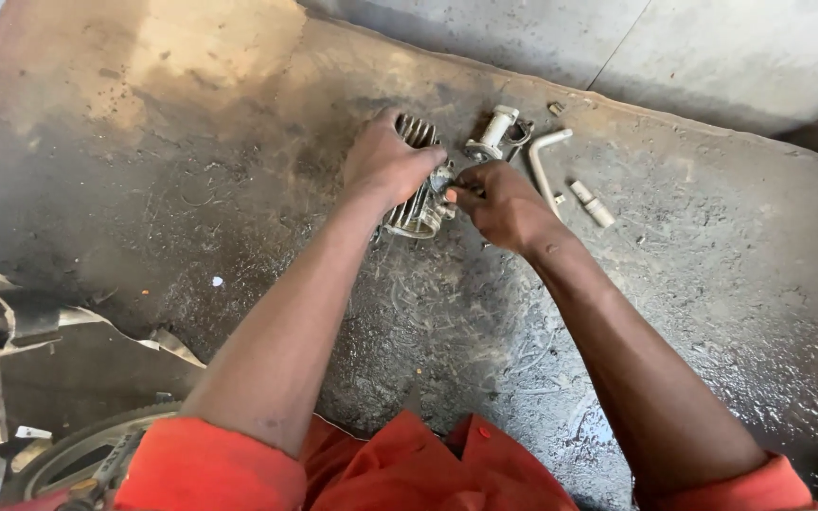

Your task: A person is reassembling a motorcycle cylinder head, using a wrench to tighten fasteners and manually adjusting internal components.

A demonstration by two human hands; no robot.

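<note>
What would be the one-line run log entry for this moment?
left hand: grips finned metal cylinder | right hand: fingertips pinch at cylinder's side | nearby: bent metal tube, small metal fitting | surface: oily concrete floor

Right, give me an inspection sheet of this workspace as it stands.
Surface: dark, oily, scratched concrete floor.
Job's things: finned metal cylinder, lying on the floor.
Clutter: bent metal tube, white cylindrical part, small metal piece.
Grips: left hand clasps the cylinder's top; right hand pinches at its side, what it pinches hidden.
Cables: nothing seen.
Surroundings: pale slab behind; wheel rim and torn scrap at lower left.
</note>
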